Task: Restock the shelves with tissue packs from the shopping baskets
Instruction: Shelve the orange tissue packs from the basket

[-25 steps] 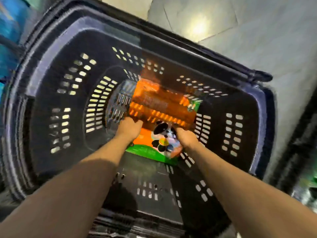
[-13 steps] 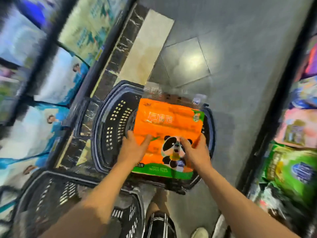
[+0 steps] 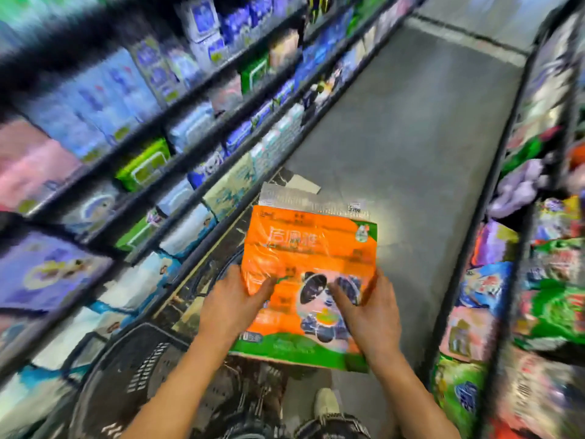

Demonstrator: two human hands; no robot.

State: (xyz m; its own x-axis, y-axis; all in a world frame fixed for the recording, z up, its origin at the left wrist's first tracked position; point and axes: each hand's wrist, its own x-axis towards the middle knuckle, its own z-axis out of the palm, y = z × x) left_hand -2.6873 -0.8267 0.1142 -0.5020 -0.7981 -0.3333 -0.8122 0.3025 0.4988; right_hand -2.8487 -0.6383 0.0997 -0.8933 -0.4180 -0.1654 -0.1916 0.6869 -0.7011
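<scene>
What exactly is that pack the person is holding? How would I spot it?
Look along the grey aisle floor between the shelves. Low in the middle, the left hand and right hand hold up a tissue pack: bright orange with a panda picture and a green bottom strip.

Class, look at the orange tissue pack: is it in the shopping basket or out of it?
Out. Left hand and right hand hold the orange tissue pack up over the floor, above the black basket.

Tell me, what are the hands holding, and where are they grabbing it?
Both hands hold the orange tissue pack. The left hand grips its lower left edge, and the right hand grips its lower right edge, thumbs on the front.
</scene>
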